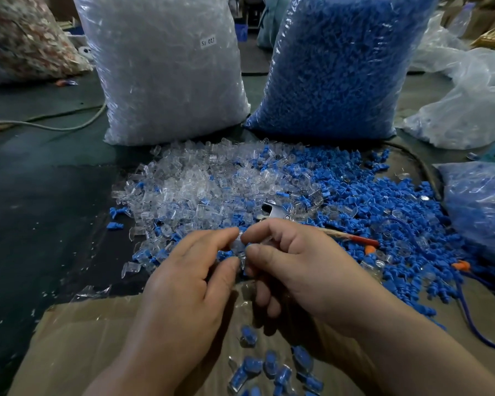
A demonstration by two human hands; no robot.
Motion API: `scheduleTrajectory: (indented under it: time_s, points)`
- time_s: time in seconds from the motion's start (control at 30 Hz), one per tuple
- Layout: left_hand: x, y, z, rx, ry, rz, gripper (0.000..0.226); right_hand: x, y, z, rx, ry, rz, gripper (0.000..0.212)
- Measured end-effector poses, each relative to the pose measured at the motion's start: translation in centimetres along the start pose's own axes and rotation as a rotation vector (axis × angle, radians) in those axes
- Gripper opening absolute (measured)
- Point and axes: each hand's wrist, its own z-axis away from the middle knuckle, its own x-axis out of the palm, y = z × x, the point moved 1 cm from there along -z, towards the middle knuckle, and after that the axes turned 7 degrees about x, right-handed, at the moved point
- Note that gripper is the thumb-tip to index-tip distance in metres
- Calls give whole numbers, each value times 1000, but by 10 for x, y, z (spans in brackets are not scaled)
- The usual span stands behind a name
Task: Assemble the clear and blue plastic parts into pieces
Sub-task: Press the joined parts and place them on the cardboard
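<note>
Pinches a small clear plastic part [238, 248] from both sides, left hand [189, 281] and right hand [293, 270] each gripping it by thumb and forefinger. Just beyond the hands, heaps of loose clear parts [195, 187] and blue parts [369, 201]; under the wrists, assembled pieces [269, 367] on cardboard [83, 338].

We see the left hand [189, 270] and the right hand [292, 261] meet fingertip to fingertip, both pinching a small clear part [238, 247]; we cannot tell whether a blue piece already sits in it. Just beyond lie a heap of clear parts [189, 181] and, to its right, a heap of blue parts [369, 195]. Assembled pieces [269, 367] rest on the cardboard [77, 352] beneath the wrists. Behind the heaps stand a clear bag [166, 67] and a blue bag [340, 67].
</note>
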Motion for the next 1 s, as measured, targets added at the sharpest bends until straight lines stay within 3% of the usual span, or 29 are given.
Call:
scheduleTrajectory:
  time_s: [0.17, 0.43, 0.73, 0.9, 1.0]
  points:
    - [2, 1, 0, -76, 69, 243, 20, 0, 0, 0, -19, -68, -75, 8]
    - [7, -9, 1, -194, 121, 292, 13, -1, 2, -6, 4, 113, 55, 5]
    - [7, -11, 1, -264, 122, 326, 22, 1, 3, -8, -26, 195, 253, 10]
    - [5, -11, 1, -276, 145, 371, 23, 1, 1, -8, -6, 200, 203, 10]
    - [3, -10, 1, -286, 160, 404, 13, -1, 2, -10, -19, 256, 258, 6]
